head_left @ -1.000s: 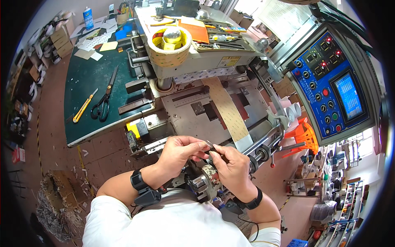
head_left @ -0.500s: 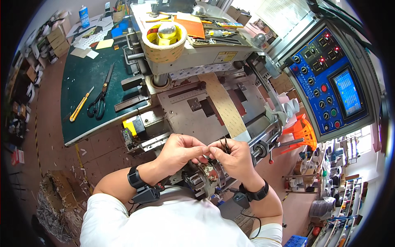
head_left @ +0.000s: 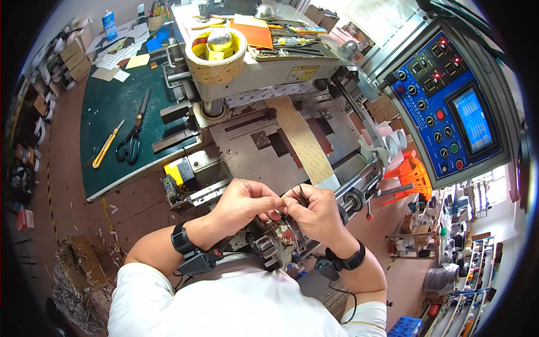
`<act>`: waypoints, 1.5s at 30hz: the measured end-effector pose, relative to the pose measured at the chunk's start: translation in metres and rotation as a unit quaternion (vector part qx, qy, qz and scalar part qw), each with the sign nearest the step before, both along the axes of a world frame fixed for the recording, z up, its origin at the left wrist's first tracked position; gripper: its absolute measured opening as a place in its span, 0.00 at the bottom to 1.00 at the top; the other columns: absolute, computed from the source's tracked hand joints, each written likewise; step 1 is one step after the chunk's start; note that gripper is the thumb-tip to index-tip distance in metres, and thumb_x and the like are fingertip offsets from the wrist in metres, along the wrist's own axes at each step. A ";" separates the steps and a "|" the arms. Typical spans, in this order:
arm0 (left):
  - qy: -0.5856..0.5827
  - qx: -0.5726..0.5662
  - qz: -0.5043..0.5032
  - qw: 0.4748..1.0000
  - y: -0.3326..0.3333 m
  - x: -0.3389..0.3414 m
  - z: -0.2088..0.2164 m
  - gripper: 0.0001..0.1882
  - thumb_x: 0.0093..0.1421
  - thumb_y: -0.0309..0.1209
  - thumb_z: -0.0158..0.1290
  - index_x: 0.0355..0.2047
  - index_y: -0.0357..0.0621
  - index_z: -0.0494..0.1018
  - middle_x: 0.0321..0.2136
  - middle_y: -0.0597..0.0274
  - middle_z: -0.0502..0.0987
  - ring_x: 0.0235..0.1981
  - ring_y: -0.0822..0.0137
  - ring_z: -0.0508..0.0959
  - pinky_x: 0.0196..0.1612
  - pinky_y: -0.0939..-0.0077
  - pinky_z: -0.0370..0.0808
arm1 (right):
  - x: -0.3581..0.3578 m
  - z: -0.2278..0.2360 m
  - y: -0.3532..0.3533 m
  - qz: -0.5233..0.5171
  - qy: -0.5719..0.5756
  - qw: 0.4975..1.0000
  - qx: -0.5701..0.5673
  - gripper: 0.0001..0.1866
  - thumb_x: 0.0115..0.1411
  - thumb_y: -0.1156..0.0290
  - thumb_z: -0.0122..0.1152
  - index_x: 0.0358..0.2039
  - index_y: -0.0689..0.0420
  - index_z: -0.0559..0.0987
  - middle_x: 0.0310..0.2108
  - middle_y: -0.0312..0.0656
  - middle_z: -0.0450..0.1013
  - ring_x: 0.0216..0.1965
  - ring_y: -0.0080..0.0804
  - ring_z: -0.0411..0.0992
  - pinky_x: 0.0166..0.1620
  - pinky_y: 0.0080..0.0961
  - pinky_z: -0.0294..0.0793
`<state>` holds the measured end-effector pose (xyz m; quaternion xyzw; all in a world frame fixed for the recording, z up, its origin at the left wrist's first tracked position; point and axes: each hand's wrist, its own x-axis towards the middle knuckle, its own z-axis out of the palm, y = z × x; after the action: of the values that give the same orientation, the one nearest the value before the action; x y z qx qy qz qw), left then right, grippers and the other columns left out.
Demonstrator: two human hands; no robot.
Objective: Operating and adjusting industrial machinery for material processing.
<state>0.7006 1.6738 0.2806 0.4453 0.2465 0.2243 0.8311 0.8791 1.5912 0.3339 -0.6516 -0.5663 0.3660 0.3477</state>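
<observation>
Over the near edge of the machine, my left hand (head_left: 244,205) and my right hand (head_left: 314,210) meet at the fingertips. In my right hand are dark, thin-pointed tweezers (head_left: 301,196), their tips sticking up past the fingers. My left thumb and forefinger are pinched against the right fingertips. A tiny pale yellowish piece (head_left: 284,201) shows between them; its kind is too small to tell. Just beyond the hands, a strip of beige patterned tape (head_left: 303,143) runs across the flat metal plate (head_left: 247,163) of the machine and ends in a whitish part.
On the green mat (head_left: 104,174) at left lie black-handled scissors (head_left: 132,143) and a yellow utility knife (head_left: 108,145). Atop the machine stands a large tape roll (head_left: 216,66) beside a tool tray (head_left: 292,48). A blue control panel (head_left: 446,106) rises at right, above an orange stool (head_left: 412,174).
The view has shifted slightly. My hands stay together, and the tweezers have tilted a little, their tips now pointing more up and left.
</observation>
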 end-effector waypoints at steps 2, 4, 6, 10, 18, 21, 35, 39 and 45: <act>-0.003 0.003 -0.006 1.000 -0.001 0.001 0.000 0.09 0.61 0.28 0.61 0.34 0.31 0.80 0.29 0.56 0.83 0.29 0.72 0.83 0.32 0.83 0.77 | 0.001 -0.005 -0.001 -0.008 0.014 1.000 -0.003 0.06 0.63 0.77 0.60 0.31 0.66 0.80 0.27 0.35 0.79 0.29 0.14 0.73 0.32 0.15 0.74; 0.007 0.011 0.002 1.000 -0.001 0.000 -0.002 0.09 0.61 0.28 0.60 0.33 0.31 0.80 0.30 0.55 0.83 0.29 0.72 0.82 0.33 0.83 0.77 | 0.002 -0.010 -0.003 -0.020 0.041 0.999 -0.007 0.06 0.63 0.75 0.60 0.31 0.65 0.79 0.27 0.35 0.78 0.28 0.14 0.72 0.32 0.16 0.73; 0.006 0.018 -0.003 1.000 0.000 0.001 -0.003 0.08 0.61 0.27 0.60 0.33 0.31 0.80 0.30 0.55 0.83 0.29 0.72 0.82 0.33 0.82 0.78 | -0.003 -0.007 -0.006 -0.026 0.019 0.999 0.006 0.06 0.62 0.75 0.61 0.31 0.65 0.79 0.26 0.35 0.78 0.27 0.14 0.72 0.31 0.16 0.73; 0.007 0.015 -0.007 1.000 0.000 -0.002 -0.004 0.07 0.61 0.26 0.59 0.34 0.31 0.80 0.31 0.54 0.84 0.30 0.71 0.82 0.33 0.82 0.78 | 0.005 -0.002 -0.016 -0.015 -0.042 0.999 0.024 0.06 0.61 0.74 0.62 0.32 0.65 0.79 0.23 0.37 0.76 0.25 0.15 0.70 0.30 0.18 0.71; 0.005 -0.013 0.000 1.000 0.004 0.010 -0.008 0.07 0.63 0.26 0.58 0.35 0.31 0.79 0.34 0.53 0.84 0.31 0.71 0.83 0.35 0.81 0.78 | 0.047 0.015 -0.029 -0.023 -0.134 0.990 -0.028 0.07 0.58 0.73 0.63 0.30 0.65 0.80 0.18 0.39 0.71 0.21 0.17 0.67 0.27 0.20 0.69; 0.010 -0.015 -0.004 1.000 0.006 0.016 -0.007 0.08 0.63 0.27 0.58 0.37 0.33 0.79 0.36 0.53 0.83 0.32 0.71 0.83 0.35 0.82 0.77 | 0.051 0.017 -0.027 -0.035 -0.141 0.989 -0.034 0.07 0.58 0.73 0.62 0.30 0.65 0.80 0.17 0.39 0.71 0.21 0.17 0.67 0.27 0.20 0.69; -0.020 0.031 -0.002 0.999 0.008 0.036 -0.015 0.10 0.65 0.31 0.58 0.39 0.34 0.79 0.35 0.60 0.83 0.34 0.73 0.82 0.36 0.82 0.77 | 0.047 0.015 -0.017 -0.015 -0.088 0.993 -0.080 0.09 0.60 0.71 0.63 0.32 0.66 0.80 0.20 0.35 0.74 0.23 0.14 0.68 0.28 0.18 0.70; -0.019 0.008 -0.007 1.000 0.009 0.038 -0.015 0.08 0.65 0.29 0.58 0.39 0.34 0.78 0.37 0.57 0.83 0.34 0.72 0.82 0.36 0.82 0.77 | 0.045 0.010 -0.013 -0.029 -0.015 0.996 -0.088 0.09 0.63 0.71 0.62 0.34 0.66 0.80 0.24 0.34 0.77 0.27 0.13 0.70 0.32 0.17 0.71; -0.021 0.009 -0.024 0.999 0.011 0.037 -0.017 0.09 0.65 0.29 0.58 0.39 0.34 0.78 0.36 0.58 0.83 0.33 0.72 0.82 0.36 0.82 0.77 | 0.039 0.002 -0.003 -0.051 0.054 0.996 -0.056 0.10 0.65 0.70 0.61 0.36 0.66 0.80 0.28 0.35 0.79 0.31 0.14 0.73 0.35 0.16 0.73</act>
<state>0.7378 1.6847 0.2638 0.4536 0.2159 0.2161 0.8372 0.9183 1.5883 0.3358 -0.6773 -0.4915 0.4139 0.3585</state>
